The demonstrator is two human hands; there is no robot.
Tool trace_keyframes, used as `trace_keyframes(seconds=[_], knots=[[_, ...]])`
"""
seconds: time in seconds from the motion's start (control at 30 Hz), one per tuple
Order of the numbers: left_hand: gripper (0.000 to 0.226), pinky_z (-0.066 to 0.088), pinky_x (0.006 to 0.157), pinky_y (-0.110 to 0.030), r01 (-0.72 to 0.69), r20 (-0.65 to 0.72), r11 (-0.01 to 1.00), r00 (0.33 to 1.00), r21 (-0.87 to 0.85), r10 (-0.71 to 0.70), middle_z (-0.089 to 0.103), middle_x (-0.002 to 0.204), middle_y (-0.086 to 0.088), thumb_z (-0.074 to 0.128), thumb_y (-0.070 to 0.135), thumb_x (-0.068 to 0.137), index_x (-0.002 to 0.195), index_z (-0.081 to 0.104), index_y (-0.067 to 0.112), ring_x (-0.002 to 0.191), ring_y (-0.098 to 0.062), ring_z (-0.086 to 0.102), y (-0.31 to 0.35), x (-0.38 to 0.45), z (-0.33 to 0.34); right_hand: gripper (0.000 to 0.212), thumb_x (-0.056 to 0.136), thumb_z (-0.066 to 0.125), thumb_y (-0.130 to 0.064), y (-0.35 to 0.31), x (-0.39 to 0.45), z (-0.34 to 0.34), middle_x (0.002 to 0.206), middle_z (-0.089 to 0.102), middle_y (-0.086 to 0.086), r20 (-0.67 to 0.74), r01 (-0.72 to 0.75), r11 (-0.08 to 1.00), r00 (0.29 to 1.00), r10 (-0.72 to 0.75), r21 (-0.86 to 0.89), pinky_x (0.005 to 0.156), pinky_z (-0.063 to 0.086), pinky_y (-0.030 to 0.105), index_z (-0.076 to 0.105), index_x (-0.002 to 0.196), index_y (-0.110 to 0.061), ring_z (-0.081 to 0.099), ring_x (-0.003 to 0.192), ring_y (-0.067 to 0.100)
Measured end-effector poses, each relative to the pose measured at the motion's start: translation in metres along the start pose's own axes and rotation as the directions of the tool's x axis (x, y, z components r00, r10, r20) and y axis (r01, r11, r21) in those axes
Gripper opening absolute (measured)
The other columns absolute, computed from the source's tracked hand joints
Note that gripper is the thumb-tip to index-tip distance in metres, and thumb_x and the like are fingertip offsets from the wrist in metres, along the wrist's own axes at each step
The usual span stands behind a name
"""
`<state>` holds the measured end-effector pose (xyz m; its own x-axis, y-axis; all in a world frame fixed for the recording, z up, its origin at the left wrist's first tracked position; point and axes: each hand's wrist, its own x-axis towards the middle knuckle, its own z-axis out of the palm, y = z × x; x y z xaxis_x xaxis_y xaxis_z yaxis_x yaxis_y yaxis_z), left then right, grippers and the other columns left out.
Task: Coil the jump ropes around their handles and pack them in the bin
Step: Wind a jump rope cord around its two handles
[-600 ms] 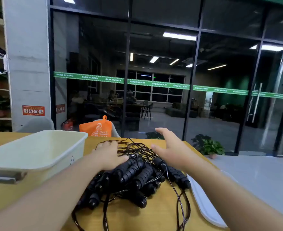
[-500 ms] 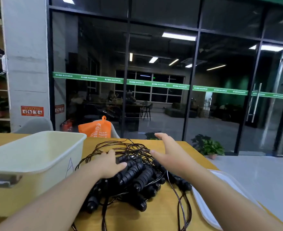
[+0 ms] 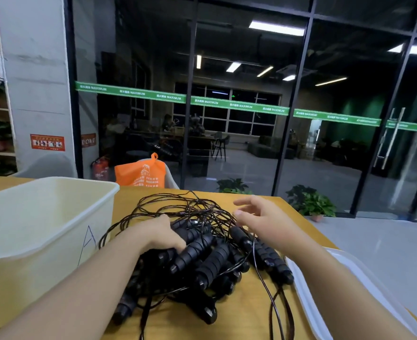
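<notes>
A tangled heap of black jump ropes (image 3: 202, 261) lies on the yellow wooden table (image 3: 249, 322), with several ribbed foam handles piled together and thin dark cords looping out behind. My left hand (image 3: 161, 235) rests palm down on the left side of the pile, fingers curled over some handles. Over the heap's right side hovers my right hand (image 3: 261, 217), fingers spread, holding nothing. The cream plastic bin (image 3: 45, 231) stands to the left, touching distance from the heap; what I see of its inside is bare.
A white lid or tray (image 3: 345, 300) lies along the table's right edge. An orange bag (image 3: 141, 175) sits on a chair behind the table. Glass walls, potted plants (image 3: 310, 202) and a red fire extinguisher (image 3: 99, 169) stand beyond.
My left hand has slid down and curled onto the handles at the heap's left. My right hand has lifted off the handles and opened above the cords.
</notes>
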<state>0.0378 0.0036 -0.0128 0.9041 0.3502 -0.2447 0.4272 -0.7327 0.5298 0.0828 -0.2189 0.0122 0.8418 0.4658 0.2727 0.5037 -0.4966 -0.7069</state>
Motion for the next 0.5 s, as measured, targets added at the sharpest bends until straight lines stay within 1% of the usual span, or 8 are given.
trace_keyframes(seconds=[0.07,0.13,0.2,0.27,0.33,0.4,0.43,0.5], knots=[[0.091,0.054,0.082,-0.035,-0.016,-0.030,0.977,0.999,-0.214,0.010,0.056,0.107,-0.003,0.074,0.032,0.058,0.140,0.036,0.023,0.091,-0.020,0.059,-0.002,0.005,-0.008,0.013,0.097,0.055,-0.030,0.003,0.009,0.005,0.101,0.068,-0.008,0.006,0.003,0.997,1.000,-0.004,0.082,0.079,0.056,0.027,0.059,0.109,-0.030,0.066,0.091,0.007],[0.081,0.053,0.071,-0.031,-0.101,-0.107,0.906,0.992,-0.412,0.062,0.057,0.103,-0.001,0.075,0.027,0.066,0.139,0.040,0.025,0.085,-0.017,0.060,0.000,0.006,-0.017,0.009,0.097,0.054,-0.026,0.004,0.017,0.014,0.096,0.070,-0.007,0.025,-0.001,0.987,1.000,-0.003,0.160,0.071,0.054,0.022,0.062,0.102,-0.029,0.067,0.084,0.005],[0.075,0.046,0.063,-0.026,-0.233,-0.214,0.813,0.967,-0.534,0.137,0.054,0.105,0.000,0.073,0.021,0.075,0.140,0.037,0.027,0.082,-0.013,0.057,0.003,0.011,-0.020,0.010,0.097,0.054,-0.024,0.005,0.024,0.023,0.091,0.071,-0.007,0.043,-0.015,0.975,0.999,0.006,0.224,0.064,0.051,0.018,0.064,0.099,-0.025,0.066,0.079,0.005],[0.078,0.052,0.063,-0.030,-0.333,-0.278,0.683,0.941,-0.650,0.194,0.056,0.110,-0.002,0.074,0.017,0.077,0.142,0.034,0.029,0.082,-0.019,0.064,0.010,0.016,-0.018,0.013,0.098,0.053,-0.020,0.008,0.032,0.028,0.087,0.071,-0.006,0.044,-0.026,0.949,0.999,0.013,0.313,0.060,0.048,0.018,0.066,0.099,-0.021,0.064,0.076,0.005],[0.088,0.058,0.072,-0.039,-0.410,-0.330,0.584,0.912,-0.701,0.244,0.055,0.120,-0.004,0.079,0.022,0.068,0.142,0.032,0.032,0.087,-0.025,0.067,0.017,0.021,-0.011,0.015,0.098,0.053,-0.016,0.009,0.041,0.033,0.085,0.069,-0.004,0.041,-0.042,0.901,0.999,0.027,0.432,0.058,0.047,0.019,0.067,0.100,-0.015,0.063,0.072,0.007],[0.102,0.055,0.085,-0.045,-0.464,-0.357,0.555,0.886,-0.690,0.297,0.051,0.132,-0.003,0.078,0.035,0.049,0.139,0.032,0.040,0.099,-0.024,0.065,0.019,0.030,-0.003,0.016,0.098,0.053,-0.015,0.009,0.049,0.037,0.084,0.068,0.001,0.075,-0.097,0.826,0.995,0.066,0.555,0.056,0.046,0.019,0.068,0.101,-0.010,0.060,0.069,0.010],[0.103,0.053,0.090,-0.044,-0.489,-0.367,0.553,0.872,-0.675,0.323,0.049,0.134,-0.002,0.077,0.038,0.047,0.139,0.031,0.043,0.104,-0.021,0.063,0.021,0.034,0.000,0.018,0.098,0.053,-0.017,0.009,0.053,0.039,0.085,0.067,0.002,0.105,-0.131,0.787,0.991,0.085,0.603,0.056,0.046,0.020,0.067,0.101,-0.008,0.060,0.070,0.012],[0.099,0.049,0.095,-0.032,-0.548,-0.405,0.592,0.836,-0.591,0.370,0.046,0.137,0.004,0.079,0.032,0.060,0.143,0.025,0.043,0.112,-0.012,0.056,0.023,0.039,0.007,0.022,0.098,0.053,-0.026,0.010,0.059,0.043,0.089,0.066,0.003,0.176,-0.190,0.746,0.979,0.100,0.638,0.062,0.051,0.023,0.066,0.101,-0.008,0.061,0.076,0.015]])
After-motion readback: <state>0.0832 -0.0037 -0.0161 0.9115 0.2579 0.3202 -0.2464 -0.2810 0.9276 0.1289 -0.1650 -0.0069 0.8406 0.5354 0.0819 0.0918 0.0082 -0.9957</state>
